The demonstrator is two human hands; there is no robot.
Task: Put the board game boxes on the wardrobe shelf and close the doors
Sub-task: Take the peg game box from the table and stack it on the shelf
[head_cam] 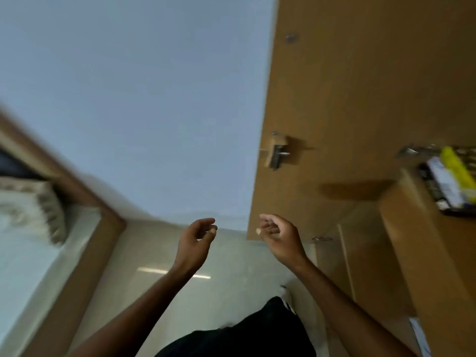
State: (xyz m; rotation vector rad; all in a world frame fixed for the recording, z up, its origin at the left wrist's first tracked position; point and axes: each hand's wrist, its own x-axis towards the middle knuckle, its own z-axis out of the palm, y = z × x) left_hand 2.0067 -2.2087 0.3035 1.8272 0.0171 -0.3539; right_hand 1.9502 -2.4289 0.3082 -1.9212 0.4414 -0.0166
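Left hand (197, 240) and right hand (279, 237) hung empty, fingers loosely curled. A box (448, 181) lay on the shelf (417, 240), up and right of the right hand. Closing seemed next, which meant reaching for the open door (334, 86) just beyond that hand.

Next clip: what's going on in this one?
A person stands at a wardrobe with both hands raised and empty. The left hand and right hand are loosely curled. A board game box lies on the shelf at the right. The wardrobe door stands open, not yet closed. The picture is blurred.
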